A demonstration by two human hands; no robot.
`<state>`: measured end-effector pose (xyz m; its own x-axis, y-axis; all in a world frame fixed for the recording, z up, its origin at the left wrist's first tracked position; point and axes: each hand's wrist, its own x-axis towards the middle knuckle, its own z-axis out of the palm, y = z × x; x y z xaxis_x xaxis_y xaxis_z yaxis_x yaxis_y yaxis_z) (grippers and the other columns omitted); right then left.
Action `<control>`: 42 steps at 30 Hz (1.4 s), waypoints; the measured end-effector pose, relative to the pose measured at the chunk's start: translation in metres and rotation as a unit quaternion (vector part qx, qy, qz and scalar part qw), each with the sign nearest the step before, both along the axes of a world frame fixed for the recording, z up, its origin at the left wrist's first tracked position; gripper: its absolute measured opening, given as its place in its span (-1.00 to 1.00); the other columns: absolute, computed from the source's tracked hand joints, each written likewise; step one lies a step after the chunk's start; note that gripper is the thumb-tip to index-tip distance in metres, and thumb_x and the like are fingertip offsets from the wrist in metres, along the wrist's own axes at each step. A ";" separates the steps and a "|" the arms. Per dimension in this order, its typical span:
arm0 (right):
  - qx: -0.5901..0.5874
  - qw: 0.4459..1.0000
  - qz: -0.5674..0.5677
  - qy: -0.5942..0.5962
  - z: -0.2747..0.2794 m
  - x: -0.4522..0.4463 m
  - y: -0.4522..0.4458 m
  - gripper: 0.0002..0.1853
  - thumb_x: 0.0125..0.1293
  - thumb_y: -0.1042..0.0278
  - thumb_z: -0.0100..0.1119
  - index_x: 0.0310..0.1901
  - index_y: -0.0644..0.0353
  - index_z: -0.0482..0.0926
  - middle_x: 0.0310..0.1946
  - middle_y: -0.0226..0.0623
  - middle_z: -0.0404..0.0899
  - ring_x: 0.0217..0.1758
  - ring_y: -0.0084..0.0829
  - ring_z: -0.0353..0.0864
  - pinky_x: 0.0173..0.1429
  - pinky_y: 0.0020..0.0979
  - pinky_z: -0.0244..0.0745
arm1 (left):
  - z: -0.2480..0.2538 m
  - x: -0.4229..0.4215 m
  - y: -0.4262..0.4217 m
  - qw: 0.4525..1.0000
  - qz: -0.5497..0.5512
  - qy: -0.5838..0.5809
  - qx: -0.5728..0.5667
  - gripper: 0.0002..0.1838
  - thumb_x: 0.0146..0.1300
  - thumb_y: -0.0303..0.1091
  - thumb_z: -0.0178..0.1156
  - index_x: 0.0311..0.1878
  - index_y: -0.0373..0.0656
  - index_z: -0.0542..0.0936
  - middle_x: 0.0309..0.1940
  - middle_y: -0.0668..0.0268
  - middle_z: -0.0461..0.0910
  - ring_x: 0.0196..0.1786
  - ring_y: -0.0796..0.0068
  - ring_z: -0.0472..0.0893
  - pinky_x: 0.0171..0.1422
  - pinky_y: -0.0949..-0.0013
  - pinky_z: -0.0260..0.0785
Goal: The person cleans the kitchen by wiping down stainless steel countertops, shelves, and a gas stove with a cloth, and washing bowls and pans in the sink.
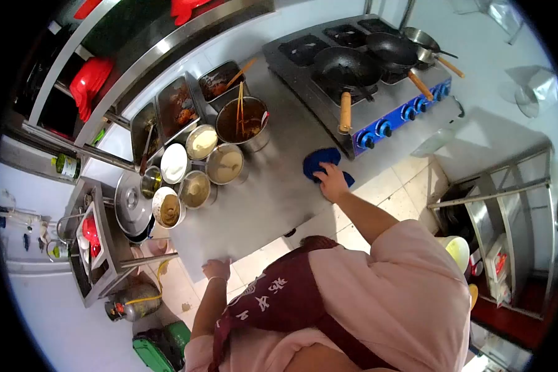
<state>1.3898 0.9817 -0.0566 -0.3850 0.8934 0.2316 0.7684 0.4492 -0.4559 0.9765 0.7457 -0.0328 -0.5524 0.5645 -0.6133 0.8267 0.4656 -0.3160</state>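
My right hand [332, 181] is on a crumpled blue cloth [316, 162], its fingers bent over it. The cloth lies on the steel worktable [273, 192], near its front edge and just beside the stove. My left hand [217, 269] is at the table's near left corner, with its fingers curled at the edge; no tool shows in it. Bowls and pots stand beyond it, the closest being a white bowl of brown paste [168, 208] and a metal pot of tan sauce [196, 189].
A stove [279, 59] carries black woks [347, 65] whose wooden handles stick out over its front. A deep pot [245, 124] holds chopsticks. Steel trays [177, 105] line the back. A gas cylinder [136, 302] and green bin [152, 353] stand lower left; a rack [508, 217] is right.
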 end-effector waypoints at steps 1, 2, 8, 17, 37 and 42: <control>0.007 1.000 -0.008 -0.001 -0.001 0.001 -0.014 -0.63 0.00 0.50 0.09 -0.08 0.01 0.56 0.15 -0.12 0.32 0.24 -0.05 0.24 0.25 -0.12 0.25 | -0.006 -0.006 -0.003 1.000 -0.019 -0.002 0.014 -0.17 0.23 0.30 -0.17 0.16 -0.38 0.39 0.21 -0.08 0.32 0.27 -0.10 0.30 0.34 -0.04 0.08; -0.005 0.999 -0.006 -0.032 -0.003 0.002 -0.023 -0.66 -0.01 0.50 0.10 -0.13 0.02 0.59 0.10 -0.13 0.37 0.22 -0.10 0.28 0.23 -0.13 0.26 | -0.012 -0.011 -0.004 0.999 -0.026 -0.004 0.024 -0.17 0.23 0.30 -0.17 0.16 -0.38 0.39 0.21 -0.08 0.32 0.27 -0.10 0.30 0.34 -0.04 0.08; -0.213 0.973 -0.036 0.079 0.048 -0.015 -0.043 -0.77 0.01 0.45 0.09 -0.26 0.03 0.63 -0.01 -0.08 0.46 0.14 -0.09 0.37 0.16 -0.16 0.33 | 0.002 -0.001 -0.005 0.996 -0.079 0.005 0.040 -0.32 0.30 0.24 -0.32 0.08 -0.13 0.53 0.09 0.05 0.47 0.22 0.11 0.39 0.23 -0.01 0.17; 0.090 0.995 0.005 0.041 0.095 -0.032 -0.055 -0.47 0.08 0.27 0.20 0.15 -0.10 0.39 0.27 0.04 0.14 0.21 0.07 0.28 0.27 -0.21 0.26 | 0.000 0.009 -0.014 0.992 -0.041 0.043 0.111 -0.38 0.27 0.17 -0.16 0.12 -0.13 0.49 0.18 0.16 0.41 0.25 0.17 0.34 0.31 -0.11 0.03; -0.128 0.853 -0.186 0.470 0.189 0.368 0.107 -0.79 0.39 0.30 -0.07 -0.13 0.21 0.51 -0.30 -0.35 0.59 -0.38 -0.57 0.56 -0.30 -0.58 0.42 | 0.180 0.265 0.227 0.626 0.004 -0.583 0.519 -0.76 0.37 -0.33 0.01 -0.05 -0.27 0.50 -0.28 0.36 0.55 -0.27 0.61 0.51 -0.09 0.54 0.38; 0.029 0.928 -0.226 0.294 0.226 0.485 0.206 -0.75 0.35 0.28 -0.04 -0.06 0.20 0.50 -0.23 -0.30 0.60 -0.20 -0.38 0.59 -0.09 -0.45 0.44 | 0.250 0.368 0.334 0.725 0.003 -0.552 0.411 -0.71 0.32 -0.25 0.04 -0.02 -0.26 0.44 -0.30 0.33 0.54 -0.42 0.57 0.56 -0.35 0.53 0.44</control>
